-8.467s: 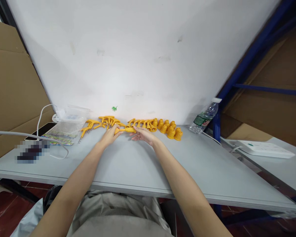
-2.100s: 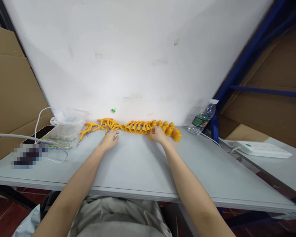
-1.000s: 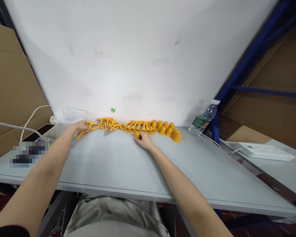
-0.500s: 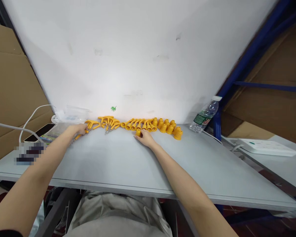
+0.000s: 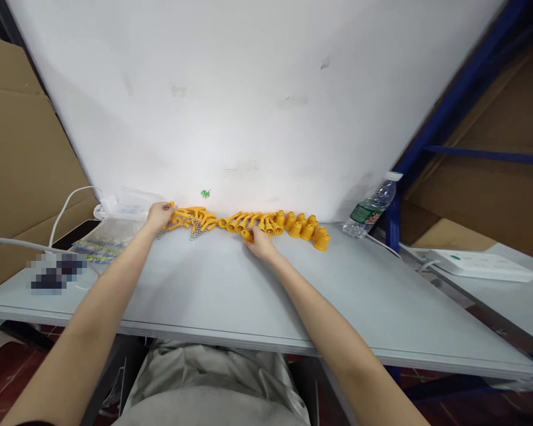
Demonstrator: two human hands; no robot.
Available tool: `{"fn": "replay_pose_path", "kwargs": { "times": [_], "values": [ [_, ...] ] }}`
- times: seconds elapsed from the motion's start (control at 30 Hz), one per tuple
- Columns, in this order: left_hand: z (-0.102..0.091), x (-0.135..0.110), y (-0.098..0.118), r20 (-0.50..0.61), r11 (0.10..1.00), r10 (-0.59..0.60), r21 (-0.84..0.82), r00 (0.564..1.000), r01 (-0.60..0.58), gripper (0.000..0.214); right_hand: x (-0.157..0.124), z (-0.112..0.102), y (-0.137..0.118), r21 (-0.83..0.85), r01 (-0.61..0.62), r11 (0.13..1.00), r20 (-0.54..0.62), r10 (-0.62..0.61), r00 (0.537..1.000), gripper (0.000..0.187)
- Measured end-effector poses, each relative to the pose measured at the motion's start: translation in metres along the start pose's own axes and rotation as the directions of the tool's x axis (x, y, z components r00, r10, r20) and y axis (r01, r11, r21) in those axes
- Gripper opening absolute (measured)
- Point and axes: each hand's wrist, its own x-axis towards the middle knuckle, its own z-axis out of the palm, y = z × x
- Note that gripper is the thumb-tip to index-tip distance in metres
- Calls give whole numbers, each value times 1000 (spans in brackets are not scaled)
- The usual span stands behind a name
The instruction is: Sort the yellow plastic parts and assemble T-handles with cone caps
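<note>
My left hand (image 5: 160, 216) is closed at the left end of a pile of yellow T-shaped plastic pieces (image 5: 196, 214) with small metal chains. A yellow plastic piece (image 5: 172, 204) pokes out at its fingertips; the rest of it is hidden. My right hand (image 5: 262, 244) grips a small yellow plastic cup (image 5: 247, 236), tilted, just above the tabletop or on it; I cannot tell which. Behind that hand lies a row of yellow funnel-shaped pieces (image 5: 231, 226). Several yellow cups (image 5: 321, 239) stand upside down to the right of them.
Clear plastic bags (image 5: 104, 236) and a phone-like dark slab (image 5: 74, 234) lie at the left, with white cables nearby. A plastic bottle (image 5: 373, 207) leans at the right. Beyond it, a white power strip (image 5: 479, 264) rests on another surface. A white panel (image 5: 257, 118) rises behind the table (image 5: 222, 296).
My left hand has moved right and up from beside the bags to the T-shaped pile, with a yellow piece at its fingertips. The cup in my right hand has tipped from upright to tilted.
</note>
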Motion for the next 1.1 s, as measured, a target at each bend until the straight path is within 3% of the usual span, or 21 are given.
{"fn": "replay_pose_path", "kwargs": {
  "times": [0.1,0.2,0.3,0.47,0.73,0.93,1.1],
  "values": [
    [33,-23,6,45,940,-145,-304,988,152,25,10,-5,-12,31,-11,999,-1,11,1000,24],
    [59,-43,5,107,880,-187,-425,977,215,29,17,-6,-22,109,6,994,2,-6,1000,24],
    [73,-55,-3,127,859,-189,-460,974,227,32,17,2,-22,210,50,976,-37,-43,998,27],
    [78,-62,-14,134,887,-121,-431,984,168,31,9,17,-6,263,104,959,-101,-79,992,27],
    [79,-64,-15,128,872,-143,-453,981,186,29,7,16,5,295,84,952,-83,-62,995,27],
    [81,-62,-18,92,874,-165,-448,982,188,23,7,19,1,364,190,912,-104,-163,981,29],
    [85,-66,-17,174,901,-91,-405,980,155,33,4,24,-4,378,266,887,-88,-252,964,32]
  ]
}}
